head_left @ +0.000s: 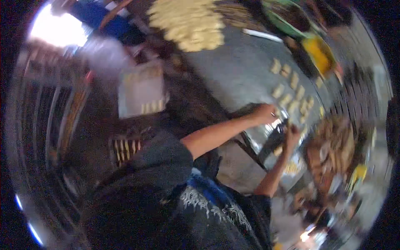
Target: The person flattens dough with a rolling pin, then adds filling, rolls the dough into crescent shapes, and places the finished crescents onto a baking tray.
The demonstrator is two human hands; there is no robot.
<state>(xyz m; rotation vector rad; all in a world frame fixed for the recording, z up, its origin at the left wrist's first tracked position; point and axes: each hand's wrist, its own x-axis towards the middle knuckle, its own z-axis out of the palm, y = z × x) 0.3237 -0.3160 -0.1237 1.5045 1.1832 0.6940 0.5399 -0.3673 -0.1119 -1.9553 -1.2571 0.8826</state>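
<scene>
My left hand is closed at the edge of a grey metal table, next to a shiny metallic patch. Slightly lower and to the right, my right hand is also closed. Between them is a dark, blurred object; motion smear hides its kind and what either hand grips. Just beyond my hands, several small pale dough-like pieces lie in loose rows on the table. More pale pieces sit on a light surface below my right hand.
A large heap of pale yellow pieces covers the table's far end, near a white rod. A green basin and yellow container stand beyond. At left are a white tray and brown sacking-like material lies right.
</scene>
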